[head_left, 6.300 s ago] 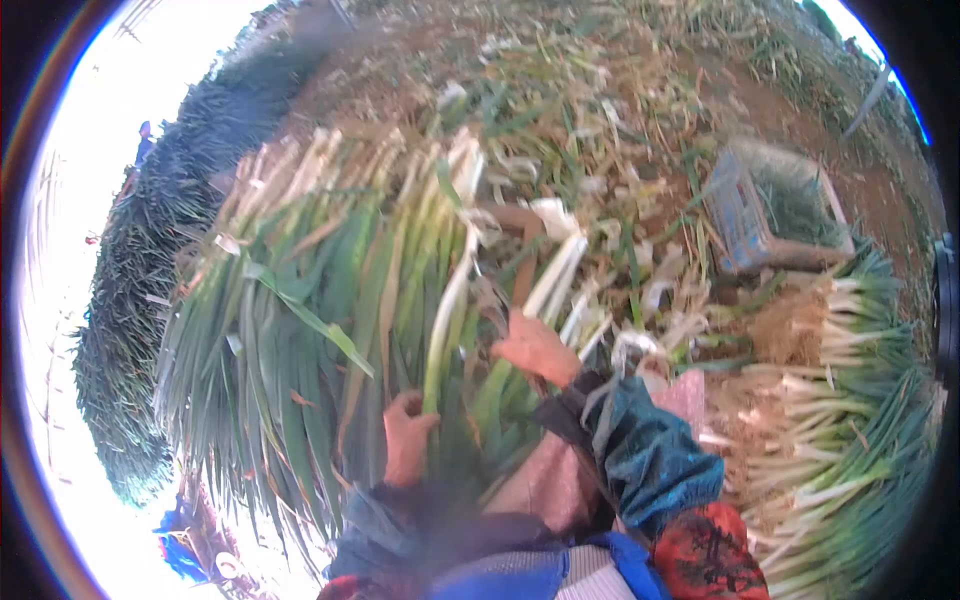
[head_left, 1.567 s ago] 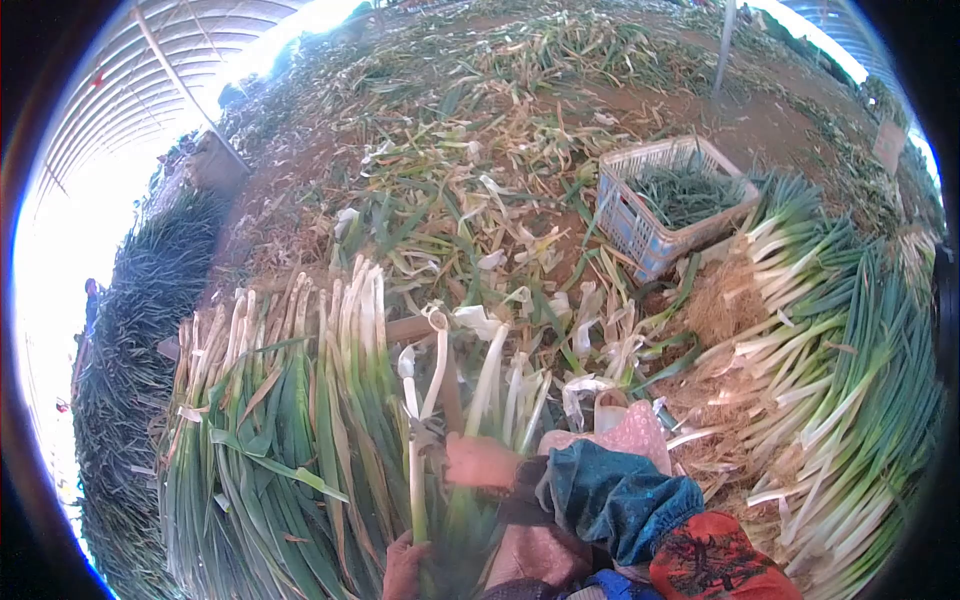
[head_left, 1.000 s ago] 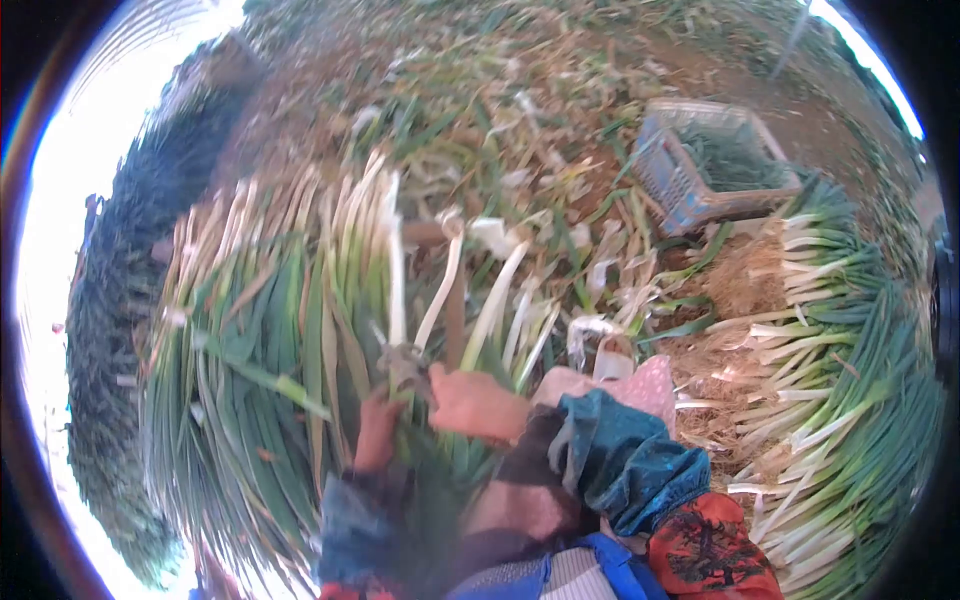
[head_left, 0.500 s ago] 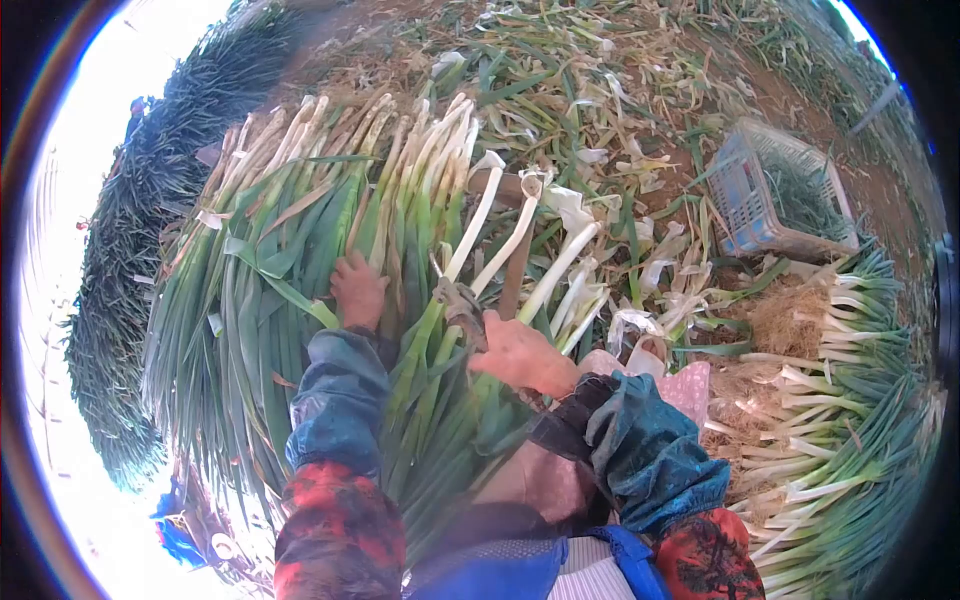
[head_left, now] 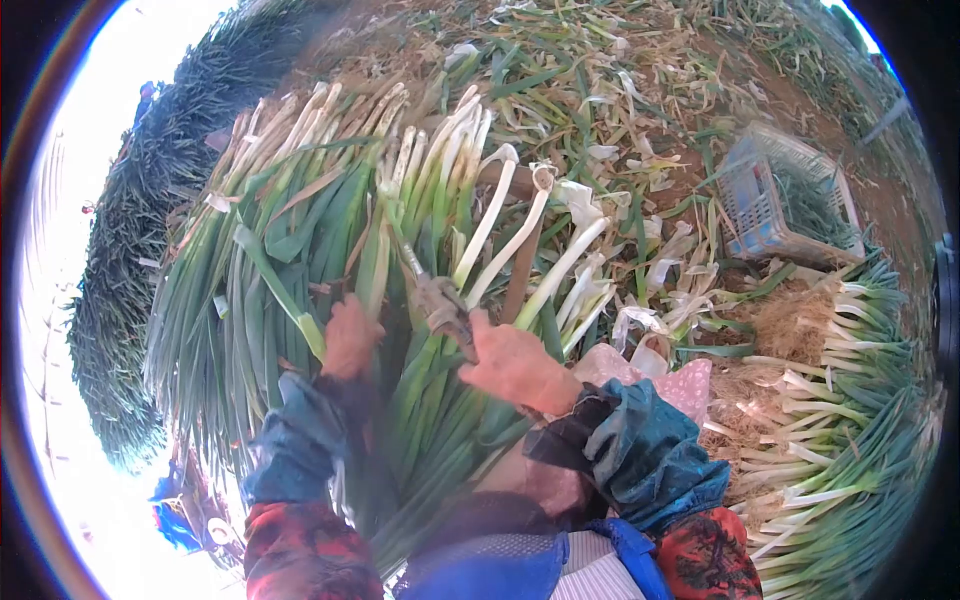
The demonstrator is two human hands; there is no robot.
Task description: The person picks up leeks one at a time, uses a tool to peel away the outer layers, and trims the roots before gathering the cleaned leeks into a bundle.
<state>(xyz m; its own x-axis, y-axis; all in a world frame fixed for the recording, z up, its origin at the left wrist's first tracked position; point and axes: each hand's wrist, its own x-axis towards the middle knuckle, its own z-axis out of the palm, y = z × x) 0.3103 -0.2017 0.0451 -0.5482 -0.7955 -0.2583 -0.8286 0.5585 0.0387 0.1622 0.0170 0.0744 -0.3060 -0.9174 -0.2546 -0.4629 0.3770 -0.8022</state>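
Observation:
A large pile of green onions [head_left: 240, 270] lies in front of me, white ends pointing away and green leaves toward me. My left hand [head_left: 352, 335] is closed around the leaves of green onions in the middle of the pile; its fingertips are partly hidden. In my right hand [head_left: 520, 365] is an air blow gun [head_left: 445, 308], its thin metal nozzle pointing up and left over the stalks. Cleaner white stalks [head_left: 510, 235] lie just beyond and to the right of my right hand, one with a round cut base.
Stripped skins and leaf scraps [head_left: 600, 130] litter the ground ahead. A pale plastic crate [head_left: 750, 215] holding green leaves stands at the right. Below it lies a row of green onions [head_left: 820, 450] with roots. Another dark green heap [head_left: 130, 290] rises at the far left.
My left hand has drawn back toward me, and a few stalks in line with it have slid the same way. The blow gun's nozzle has swung to the left.

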